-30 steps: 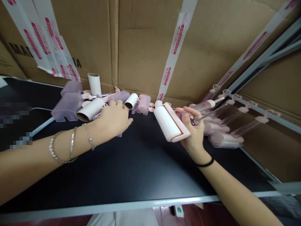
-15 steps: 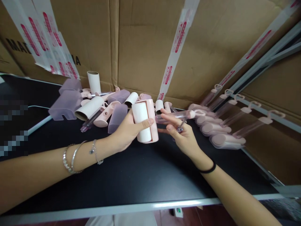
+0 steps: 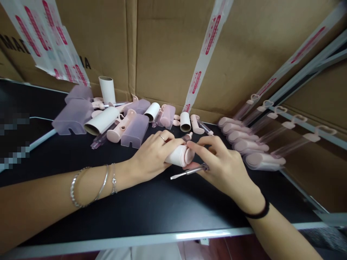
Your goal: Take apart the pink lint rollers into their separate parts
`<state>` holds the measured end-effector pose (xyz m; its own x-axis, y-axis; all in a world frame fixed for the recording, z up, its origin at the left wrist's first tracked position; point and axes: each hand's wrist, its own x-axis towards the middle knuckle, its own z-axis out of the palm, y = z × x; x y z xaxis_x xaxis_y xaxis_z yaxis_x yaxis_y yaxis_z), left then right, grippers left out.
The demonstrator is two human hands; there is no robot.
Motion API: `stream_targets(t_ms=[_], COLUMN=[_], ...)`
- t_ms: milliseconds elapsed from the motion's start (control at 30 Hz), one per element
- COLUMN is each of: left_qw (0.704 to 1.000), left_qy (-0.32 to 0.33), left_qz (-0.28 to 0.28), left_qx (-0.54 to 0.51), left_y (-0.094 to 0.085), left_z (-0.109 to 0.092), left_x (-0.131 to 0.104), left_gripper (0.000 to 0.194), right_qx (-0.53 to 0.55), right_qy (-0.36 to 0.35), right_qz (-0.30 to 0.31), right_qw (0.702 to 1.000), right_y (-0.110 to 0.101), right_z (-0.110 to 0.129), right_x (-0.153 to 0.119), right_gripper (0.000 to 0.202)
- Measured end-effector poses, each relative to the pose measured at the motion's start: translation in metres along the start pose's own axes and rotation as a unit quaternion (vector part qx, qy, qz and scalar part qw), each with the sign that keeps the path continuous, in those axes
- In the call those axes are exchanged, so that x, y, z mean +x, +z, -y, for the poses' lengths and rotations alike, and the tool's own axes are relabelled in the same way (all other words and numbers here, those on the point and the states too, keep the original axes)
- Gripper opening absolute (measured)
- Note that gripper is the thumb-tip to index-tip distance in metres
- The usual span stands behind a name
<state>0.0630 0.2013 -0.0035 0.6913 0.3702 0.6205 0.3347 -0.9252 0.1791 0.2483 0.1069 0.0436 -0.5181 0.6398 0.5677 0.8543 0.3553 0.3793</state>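
My left hand (image 3: 154, 153) is wrapped round a lint roller (image 3: 175, 156) with a white roll and a pink frame, now lying with its round end towards the right. The thumb and forefinger of my right hand (image 3: 219, 162) touch the pink round end cap (image 3: 189, 156). A flat-tipped screwdriver (image 3: 187, 172) sticks out to the left from my curled right fingers; its handle is mostly hidden. Behind the roller, part of the handle (image 3: 187, 137) shows between my hands, largely covered.
Behind my hands lie white rolls (image 3: 103, 121), purple covers (image 3: 73, 117), pink frames (image 3: 121, 126) and handles. Several assembled lint rollers (image 3: 265, 159) with heart-shaped hanging loops line the right side. A cardboard wall (image 3: 162, 50) stands behind; a metal edge (image 3: 151, 241) borders the black table (image 3: 135, 213).
The lint roller has turned from upright to nearly lying, its end cap facing right. My right hand has closed in on that end, and the screwdriver now points left below it.
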Motion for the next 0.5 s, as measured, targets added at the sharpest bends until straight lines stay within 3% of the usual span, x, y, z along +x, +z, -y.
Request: stream_targets(t_ms=[200, 367, 500], left_qw=[0.993, 0.982, 0.964], left_qy=[0.007, 0.054, 0.12], left_qz=[0.068, 0.061, 0.072], left_qx=[0.095, 0.171, 0.226], left_y=[-0.001, -0.005, -0.007], left_z=[0.001, -0.002, 0.001], left_x=[-0.001, 0.003, 0.008], left_gripper=[0.055, 0.026, 0.022], right_qx=[-0.137, -0.079, -0.012], right_qy=[-0.042, -0.096, -0.143], right_qz=[0.047, 0.041, 0.051], right_qw=[0.989, 0.991, 0.988], right_y=[0.004, 0.017, 0.027], right_z=[0.015, 0.006, -0.007], right_x=[0.003, 0.001, -0.002], right_gripper=[0.015, 0.023, 0.024])
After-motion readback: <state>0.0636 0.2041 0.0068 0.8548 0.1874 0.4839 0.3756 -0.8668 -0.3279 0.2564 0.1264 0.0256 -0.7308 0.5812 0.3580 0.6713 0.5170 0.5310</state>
